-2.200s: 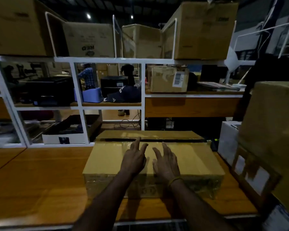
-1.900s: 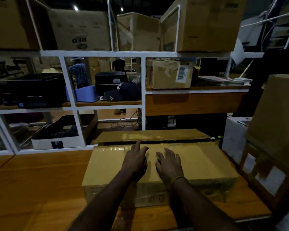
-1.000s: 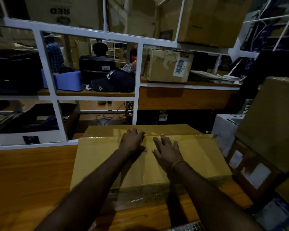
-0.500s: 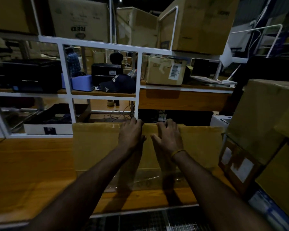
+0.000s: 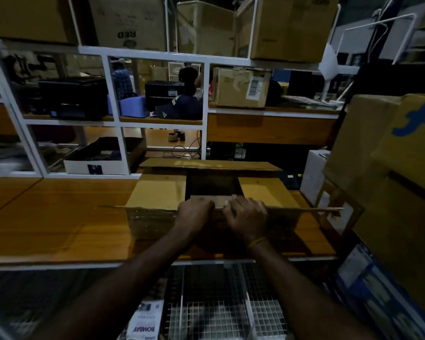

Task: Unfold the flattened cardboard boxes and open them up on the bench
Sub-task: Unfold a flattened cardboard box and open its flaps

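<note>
The left hand [image 5: 194, 212] and right hand [image 5: 247, 213] are clenching their fingers over the near flap [image 5: 302, 210] of the cardboard box [image 5: 157, 192], probably folding it outward to expose the 2 side flaps.

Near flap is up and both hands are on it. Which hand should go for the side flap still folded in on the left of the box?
Left. The left hand holds the near flap right beside the left side flap; the right hand would have to cross over.

"RED" stood upside down on a cardboard box [image 5: 130, 23] on the far top shelf. "BOMBAY", also inverted, showed on a printed packet [image 5: 145, 323] near, under the bench edge.
</note>
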